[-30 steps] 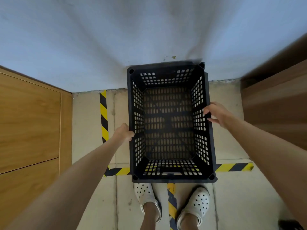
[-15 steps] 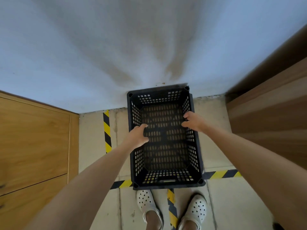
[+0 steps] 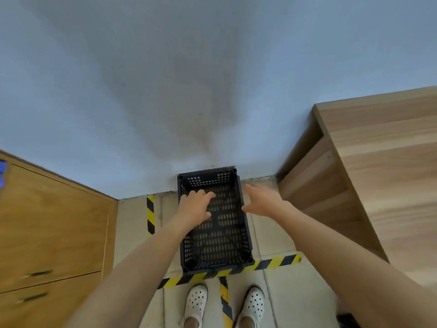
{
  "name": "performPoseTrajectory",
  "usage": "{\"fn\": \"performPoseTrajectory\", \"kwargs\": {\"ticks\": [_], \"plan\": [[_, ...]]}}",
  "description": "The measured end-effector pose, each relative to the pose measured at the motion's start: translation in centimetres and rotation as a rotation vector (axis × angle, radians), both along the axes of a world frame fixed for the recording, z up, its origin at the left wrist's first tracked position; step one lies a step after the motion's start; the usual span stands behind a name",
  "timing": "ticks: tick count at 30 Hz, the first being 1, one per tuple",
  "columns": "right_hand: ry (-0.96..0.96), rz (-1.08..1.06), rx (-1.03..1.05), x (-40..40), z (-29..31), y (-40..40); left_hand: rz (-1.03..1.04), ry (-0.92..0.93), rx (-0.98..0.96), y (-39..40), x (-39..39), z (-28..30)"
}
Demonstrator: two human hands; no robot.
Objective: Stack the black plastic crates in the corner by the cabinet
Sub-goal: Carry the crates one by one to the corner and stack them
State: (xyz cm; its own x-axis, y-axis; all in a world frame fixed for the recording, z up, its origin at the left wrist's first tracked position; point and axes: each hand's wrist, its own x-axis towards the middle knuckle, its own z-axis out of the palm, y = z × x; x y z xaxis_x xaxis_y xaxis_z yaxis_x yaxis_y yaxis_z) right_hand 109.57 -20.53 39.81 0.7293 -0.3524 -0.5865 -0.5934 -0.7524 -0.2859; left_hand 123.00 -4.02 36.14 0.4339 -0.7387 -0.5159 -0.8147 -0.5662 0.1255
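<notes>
Black crate (image 3: pixel 216 223) at 12 o'clock; left hand (image 3: pixel 194 204) and right hand (image 3: pixel 262 200) spread, loose; an off-centre seat could topple later crates.

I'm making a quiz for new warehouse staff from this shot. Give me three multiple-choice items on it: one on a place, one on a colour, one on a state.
1. Where does the black crate stand?
A. on the floor against the wall
B. on the wooden cabinet
C. on a shelf

2. What colours is the floor tape?
A. red and white
B. yellow and black
C. plain blue

3. How is the right hand?
A. gripping the rim
B. making a fist
C. open, fingers spread

Answers: 1 A, its far end meets the wall; 2 B, striped strips show by the crate; 3 C, nothing lies in it.
</notes>
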Motion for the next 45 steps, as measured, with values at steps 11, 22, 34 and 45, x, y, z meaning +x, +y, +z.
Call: {"fn": "performPoseTrajectory", "kwargs": {"ticks": [11, 22, 34, 45], "plan": [[0.034, -0.355, -0.16, -11.6, 10.9, 8.9, -0.385, 0.01, -0.153, -0.1, -5.2, 10.5], [0.002, -0.813, -0.247, -24.5, 13.9, 20.0, -0.96, -0.028, -0.249, 0.6, -18.3, 14.7], [0.036, -1.533, -0.268, -50.5, 17.0, 40.5, -1.638, -0.057, -0.295, 9.9, -49.5, 18.7], [0.202, -1.991, -0.212, -71.1, 15.2, 72.6, -2.043, 0.085, -0.275, 35.6, -77.2, 18.3]]}}
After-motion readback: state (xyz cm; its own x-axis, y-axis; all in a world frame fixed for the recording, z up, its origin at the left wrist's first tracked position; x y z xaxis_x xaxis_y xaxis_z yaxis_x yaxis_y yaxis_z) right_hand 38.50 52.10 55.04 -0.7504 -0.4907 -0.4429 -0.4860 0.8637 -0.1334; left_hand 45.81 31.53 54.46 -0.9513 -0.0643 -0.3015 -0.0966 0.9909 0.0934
